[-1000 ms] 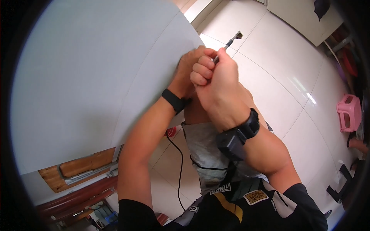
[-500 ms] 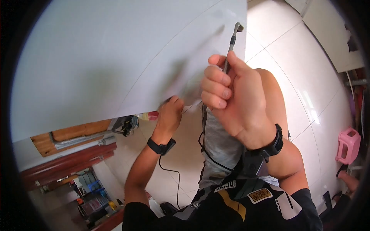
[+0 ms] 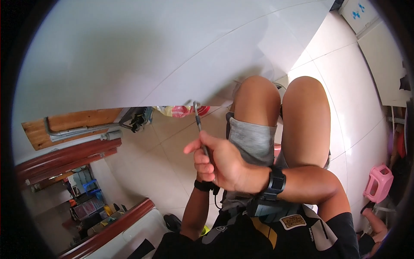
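Note:
My right hand is closed round a thin metal tool with a dark band on its shaft and a small bent head. The tool tilts up and away, its head overlapping the near edge of the white tabletop in the picture; whether they touch I cannot tell. My index finger sticks out to the left. Behind the right hand, my left hand is almost wholly hidden; only its wrist with a black band and the left forearm show. What the left fingers do cannot be seen.
My bent knees reach the table edge. A red and yellow plastic bag shows past that edge on the tiled floor. A pink stool stands at the right, near another person's leg. Red-brown wooden rails lie left.
My right hand has come down and left with the tool, from above the tabletop to near its edge. My left hand has drawn back from the table edge behind it. The view has shifted.

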Tool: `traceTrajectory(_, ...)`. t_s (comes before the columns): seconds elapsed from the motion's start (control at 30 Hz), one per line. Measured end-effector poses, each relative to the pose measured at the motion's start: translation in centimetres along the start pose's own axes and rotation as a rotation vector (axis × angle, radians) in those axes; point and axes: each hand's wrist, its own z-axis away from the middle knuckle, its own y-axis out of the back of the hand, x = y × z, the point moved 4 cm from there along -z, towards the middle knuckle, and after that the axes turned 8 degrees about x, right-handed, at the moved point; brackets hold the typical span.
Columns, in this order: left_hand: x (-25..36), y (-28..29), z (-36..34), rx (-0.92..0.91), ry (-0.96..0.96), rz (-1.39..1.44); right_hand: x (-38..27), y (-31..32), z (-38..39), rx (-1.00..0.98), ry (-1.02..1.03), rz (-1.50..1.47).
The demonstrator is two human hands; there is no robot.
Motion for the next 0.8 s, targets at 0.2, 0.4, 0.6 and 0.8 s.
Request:
traceTrajectory(0.2, 1.5, -0.6, -2.3, 0.118, -0.005, 0.088, -1.1, -0.2, -1.3, 0.019, 0.044, -0.085)
traceTrajectory(0.4, 3.4, -0.3, -2.5, 0.242, -0.031, 0.171, -1.0, 2.4, -6.2, 0.069, 0.092, -0.21)
traceTrajectory(0.6, 5.3, 0.4, -1.8, 0.367, -0.059, 0.25, -0.9, 0.8, -5.0, 0.067, 0.13, -0.064)
traceTrajectory(0.8, 2.6, 2.4, -3.8, 0.493, -0.206, 0.357, -1.3, 1.1, -5.8, 0.153, 0.192, -0.203)
